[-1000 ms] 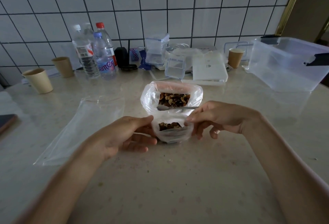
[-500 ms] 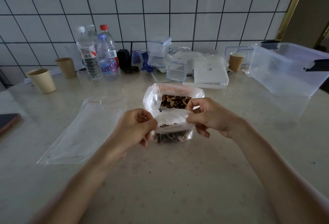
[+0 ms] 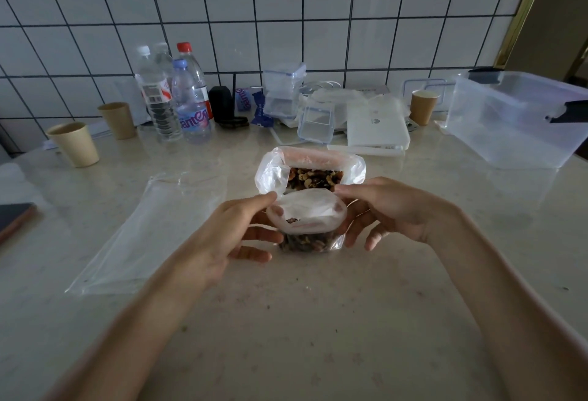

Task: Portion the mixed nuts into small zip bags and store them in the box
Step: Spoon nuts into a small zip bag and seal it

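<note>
Both hands hold a small clear zip bag of mixed nuts (image 3: 307, 228) upright on the pale marbled table (image 3: 286, 321): the left hand (image 3: 234, 232) and right hand (image 3: 386, 209) each pinch its open rim with thumb and fingers. Just behind stands a larger open plastic bag of nuts (image 3: 310, 171); the clear plastic storage box (image 3: 515, 120) sits far right.
</note>
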